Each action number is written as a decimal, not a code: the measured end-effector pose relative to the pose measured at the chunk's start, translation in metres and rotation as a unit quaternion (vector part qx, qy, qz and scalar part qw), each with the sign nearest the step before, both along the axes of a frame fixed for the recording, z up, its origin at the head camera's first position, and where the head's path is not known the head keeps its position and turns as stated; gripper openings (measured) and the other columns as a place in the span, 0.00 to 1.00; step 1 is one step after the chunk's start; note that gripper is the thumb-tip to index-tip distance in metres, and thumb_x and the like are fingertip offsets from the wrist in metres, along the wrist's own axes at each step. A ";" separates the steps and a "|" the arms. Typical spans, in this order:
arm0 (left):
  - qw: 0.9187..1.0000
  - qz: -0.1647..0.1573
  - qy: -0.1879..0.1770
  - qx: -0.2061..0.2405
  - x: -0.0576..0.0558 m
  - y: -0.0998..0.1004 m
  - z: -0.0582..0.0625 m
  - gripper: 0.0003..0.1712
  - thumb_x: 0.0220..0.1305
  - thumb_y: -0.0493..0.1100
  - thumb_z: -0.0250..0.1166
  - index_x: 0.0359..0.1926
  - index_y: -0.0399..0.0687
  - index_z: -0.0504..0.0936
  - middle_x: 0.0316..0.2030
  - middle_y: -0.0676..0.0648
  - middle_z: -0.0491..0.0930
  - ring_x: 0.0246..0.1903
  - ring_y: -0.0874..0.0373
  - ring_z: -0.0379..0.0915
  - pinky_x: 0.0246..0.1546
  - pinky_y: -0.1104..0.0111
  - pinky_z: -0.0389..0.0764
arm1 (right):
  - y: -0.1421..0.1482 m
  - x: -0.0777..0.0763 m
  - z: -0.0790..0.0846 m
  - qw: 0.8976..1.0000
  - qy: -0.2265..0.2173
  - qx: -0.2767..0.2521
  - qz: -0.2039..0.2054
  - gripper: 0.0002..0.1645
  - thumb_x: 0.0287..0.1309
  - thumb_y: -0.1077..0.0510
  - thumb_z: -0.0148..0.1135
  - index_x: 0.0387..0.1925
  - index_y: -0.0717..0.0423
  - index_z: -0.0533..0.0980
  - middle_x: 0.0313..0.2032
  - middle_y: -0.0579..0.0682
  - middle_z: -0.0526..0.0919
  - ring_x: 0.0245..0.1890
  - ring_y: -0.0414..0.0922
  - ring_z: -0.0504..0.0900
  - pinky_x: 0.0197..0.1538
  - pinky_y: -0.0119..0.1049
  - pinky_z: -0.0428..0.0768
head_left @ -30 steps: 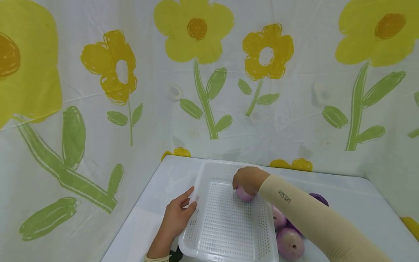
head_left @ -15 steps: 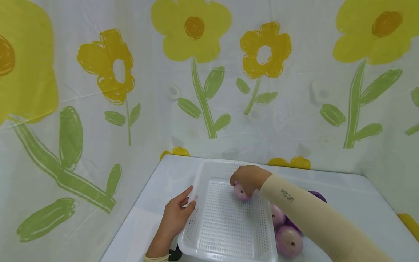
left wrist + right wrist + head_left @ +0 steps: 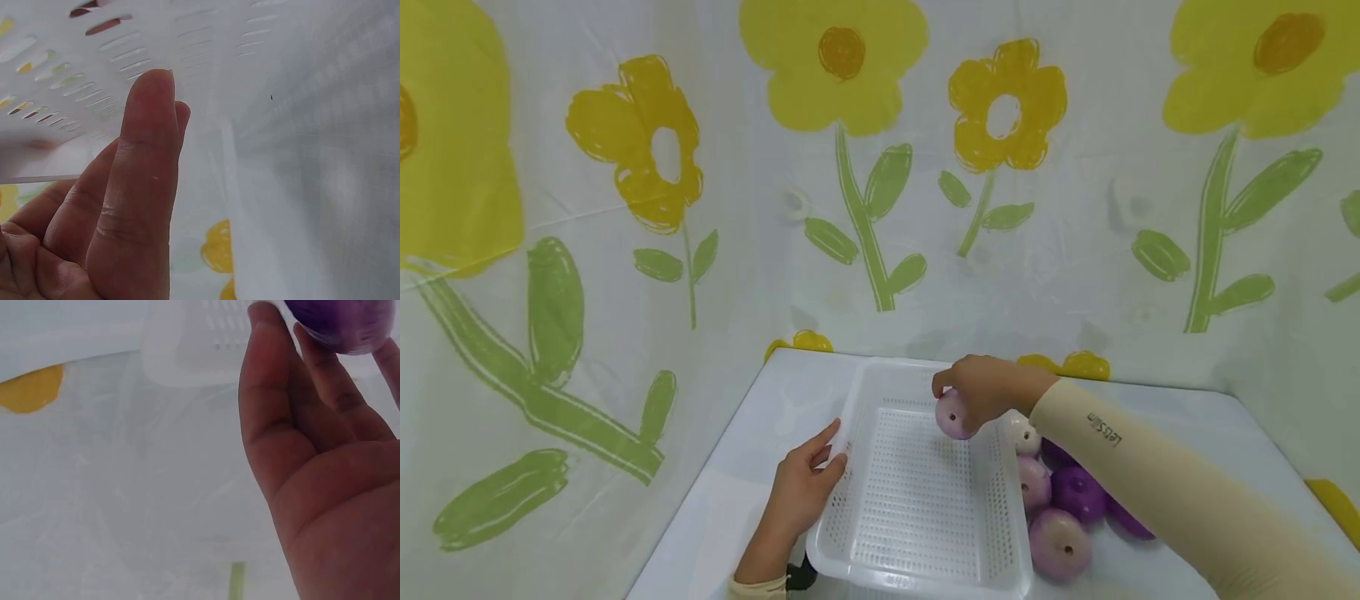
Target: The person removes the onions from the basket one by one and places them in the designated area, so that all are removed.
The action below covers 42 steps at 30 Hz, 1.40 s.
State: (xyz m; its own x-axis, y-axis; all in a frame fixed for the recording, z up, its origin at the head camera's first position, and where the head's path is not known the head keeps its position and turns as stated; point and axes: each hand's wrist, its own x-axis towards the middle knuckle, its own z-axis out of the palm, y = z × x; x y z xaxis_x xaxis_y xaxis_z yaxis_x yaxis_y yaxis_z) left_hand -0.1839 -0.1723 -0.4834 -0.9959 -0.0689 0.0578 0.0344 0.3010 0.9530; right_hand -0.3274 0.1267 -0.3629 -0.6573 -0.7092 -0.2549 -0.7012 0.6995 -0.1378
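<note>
In the head view, my right hand [image 3: 988,387] grips a pale purple onion [image 3: 952,415] over the far right part of a white perforated basket [image 3: 925,575]. The right wrist view shows the fingers curled about the onion [image 3: 347,322], whose darker purple side faces that camera. My left hand [image 3: 797,492] rests against the basket's left side, thumb near the rim and fingers fairly straight. In the left wrist view, straight fingers [image 3: 140,181] lie along the outside of the perforated wall [image 3: 206,37].
Several onions [image 3: 1078,493], light and dark purple, lie on the white table [image 3: 1217,467] against the basket's right side. A flower-printed curtain [image 3: 1052,267] stands behind and to the left. Something dark [image 3: 801,575] sits by the left wrist.
My right hand has lifted the onion a little, and the right forearm has shifted right and up, uncovering more onions beside the basket. The left hand stays at the basket's side.
</note>
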 end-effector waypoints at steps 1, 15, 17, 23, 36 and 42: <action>1.000 0.001 0.001 -0.001 0.000 0.000 0.000 0.33 0.73 0.42 0.68 0.77 0.53 0.73 0.60 0.34 0.82 0.47 0.47 0.86 0.34 0.61 0.89 | 0.003 0.002 0.004 1.000 -0.003 -0.010 0.004 0.31 0.47 0.52 0.81 0.55 0.40 0.81 0.38 0.39 0.81 0.39 0.44 0.76 0.44 0.41 0.79; 1.000 0.007 0.001 0.005 0.004 0.000 0.006 0.33 0.73 0.40 0.68 0.76 0.51 0.73 0.58 0.34 0.83 0.47 0.46 0.87 0.34 0.61 0.89 | 0.063 0.042 0.017 0.991 0.000 -0.134 0.024 0.33 0.54 0.55 0.75 0.64 0.44 0.81 0.49 0.36 0.84 0.38 0.36 0.80 0.43 0.35 0.83; 1.000 0.007 0.001 0.007 0.004 0.000 0.005 0.33 0.73 0.40 0.68 0.76 0.50 0.73 0.58 0.33 0.83 0.47 0.45 0.87 0.34 0.60 0.90 | 0.071 0.048 0.016 0.986 -0.019 -0.166 0.029 0.33 0.56 0.57 0.76 0.65 0.46 0.80 0.53 0.39 0.84 0.42 0.36 0.82 0.44 0.33 0.85; 1.000 0.008 -0.007 0.007 0.002 0.000 0.002 0.33 0.73 0.40 0.67 0.76 0.52 0.73 0.59 0.34 0.83 0.47 0.46 0.87 0.34 0.61 0.90 | 0.097 0.077 0.014 0.971 -0.037 -0.235 0.012 0.34 0.59 0.53 0.79 0.67 0.46 0.79 0.55 0.38 0.82 0.39 0.38 0.83 0.40 0.32 0.86; 1.000 0.009 -0.002 0.000 0.002 0.004 0.000 0.33 0.73 0.40 0.67 0.77 0.51 0.73 0.58 0.35 0.84 0.44 0.48 0.88 0.33 0.61 0.89 | 0.167 0.134 0.007 0.946 0.035 -0.320 -0.029 0.36 0.59 0.48 0.80 0.68 0.43 0.77 0.54 0.37 0.83 0.38 0.35 0.83 0.38 0.34 0.86; 1.000 0.008 -0.002 0.003 0.002 0.003 0.000 0.33 0.73 0.40 0.67 0.77 0.51 0.72 0.58 0.35 0.83 0.44 0.48 0.88 0.33 0.60 0.89 | 0.193 0.156 -0.012 0.933 0.069 -0.347 -0.071 0.41 0.54 0.56 0.83 0.69 0.45 0.77 0.58 0.41 0.84 0.43 0.36 0.83 0.39 0.32 0.87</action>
